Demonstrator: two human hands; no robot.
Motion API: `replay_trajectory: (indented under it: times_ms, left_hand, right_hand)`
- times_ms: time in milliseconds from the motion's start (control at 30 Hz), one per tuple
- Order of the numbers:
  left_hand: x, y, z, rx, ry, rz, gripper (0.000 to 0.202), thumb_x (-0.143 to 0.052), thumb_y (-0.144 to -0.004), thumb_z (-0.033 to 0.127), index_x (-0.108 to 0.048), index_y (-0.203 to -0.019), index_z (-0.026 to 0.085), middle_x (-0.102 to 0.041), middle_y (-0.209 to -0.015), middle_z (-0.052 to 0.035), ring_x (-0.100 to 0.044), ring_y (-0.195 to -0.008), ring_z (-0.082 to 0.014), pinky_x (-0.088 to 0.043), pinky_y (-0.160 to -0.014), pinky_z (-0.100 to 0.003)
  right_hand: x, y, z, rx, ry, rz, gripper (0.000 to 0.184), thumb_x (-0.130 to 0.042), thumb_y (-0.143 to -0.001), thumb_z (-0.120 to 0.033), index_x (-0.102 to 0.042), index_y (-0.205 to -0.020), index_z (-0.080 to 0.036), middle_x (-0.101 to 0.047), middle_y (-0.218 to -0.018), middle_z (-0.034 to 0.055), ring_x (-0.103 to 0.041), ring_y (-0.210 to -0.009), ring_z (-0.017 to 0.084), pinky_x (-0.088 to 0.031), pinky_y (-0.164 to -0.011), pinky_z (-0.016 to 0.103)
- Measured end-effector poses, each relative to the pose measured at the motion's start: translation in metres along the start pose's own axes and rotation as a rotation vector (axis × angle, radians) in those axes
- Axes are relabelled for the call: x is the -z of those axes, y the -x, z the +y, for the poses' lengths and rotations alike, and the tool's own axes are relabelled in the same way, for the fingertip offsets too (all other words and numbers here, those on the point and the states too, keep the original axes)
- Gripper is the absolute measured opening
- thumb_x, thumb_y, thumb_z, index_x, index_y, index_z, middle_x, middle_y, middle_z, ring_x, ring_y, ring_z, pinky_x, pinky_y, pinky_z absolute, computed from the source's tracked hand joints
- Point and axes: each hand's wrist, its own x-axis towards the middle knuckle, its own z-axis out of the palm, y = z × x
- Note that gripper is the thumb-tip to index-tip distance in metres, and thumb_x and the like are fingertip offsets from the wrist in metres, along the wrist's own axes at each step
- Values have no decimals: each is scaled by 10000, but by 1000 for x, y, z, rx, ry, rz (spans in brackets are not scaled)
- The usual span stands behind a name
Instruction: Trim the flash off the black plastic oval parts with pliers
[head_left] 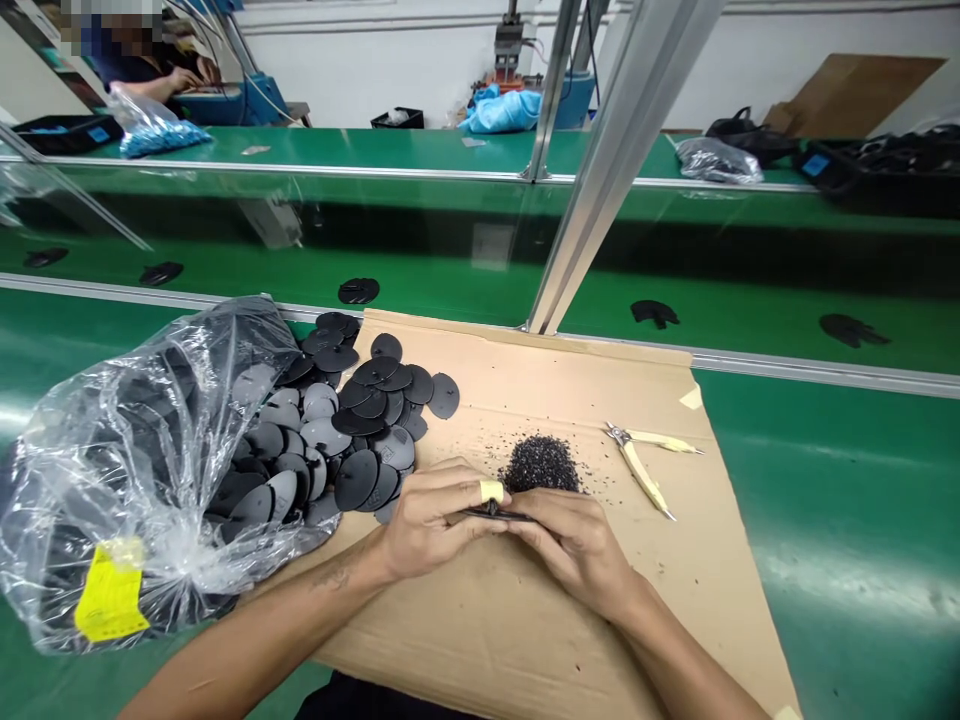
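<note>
Both hands meet over a sheet of brown cardboard (555, 620), pinching one flat black plastic disc (501, 515) held edge-on between them. My left hand (435, 520) grips its left side; a yellow tape band wraps one fingertip. My right hand (574, 540) closes on the disc's right side. Just beyond the fingers lies a small heap of black plastic trimmings (541, 465). A pile of the same black discs (352, 420) spills onto the cardboard from a clear plastic bag (127, 470) at my left.
Yellow-handled cutters (646, 460) lie on the cardboard to the right. Beyond it runs a green conveyor belt (750, 290) carrying scattered black discs, crossed by a slanting aluminium post (600, 170). Another person works at the far left bench, among bags and trays.
</note>
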Motion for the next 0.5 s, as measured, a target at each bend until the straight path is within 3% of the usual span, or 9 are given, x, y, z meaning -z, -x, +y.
replay_trajectory:
  times_ms: [233, 333, 433, 500]
  left_hand:
    - [0, 0, 0, 80, 30, -109, 233, -645, -973, 297, -719, -1135, 147, -736, -987, -126, -691, -914, -193, -589, -796, -314]
    - [0, 0, -1, 86, 27, -96, 219, -610, -991, 260, -717, -1148, 151, -733, -984, -124, -694, -916, -190, -584, -783, -298]
    - [1, 1, -5, 90, -31, -25, 216, -631, -976, 233, -720, -1159, 161, -736, -971, -109, -697, -886, -182, -575, -758, -284]
    - [3, 2, -8, 75, -110, 22, 237, -658, -959, 225, -716, -1181, 167, -738, -966, -103, -696, -881, -184, -566, -757, -288]
  right_hand:
    - [-3, 1, -2, -8, 43, 39, 146, -601, -979, -194, -729, -1047, -173, -791, -923, 78, -762, -811, 179, -628, -695, 278]
    - [1, -3, -2, -25, 55, 16, 165, -592, -986, -217, -734, -1063, -184, -792, -943, 78, -761, -830, 181, -633, -722, 285]
    - [26, -6, 2, -48, 174, -39, 200, -624, -972, -283, -731, -1131, -227, -785, -1034, 78, -751, -946, 216, -639, -836, 371]
    - [54, -3, 11, -129, 375, -27, 293, -655, -946, -381, -704, -1208, -260, -744, -1197, 97, -702, -1118, 278, -593, -964, 499]
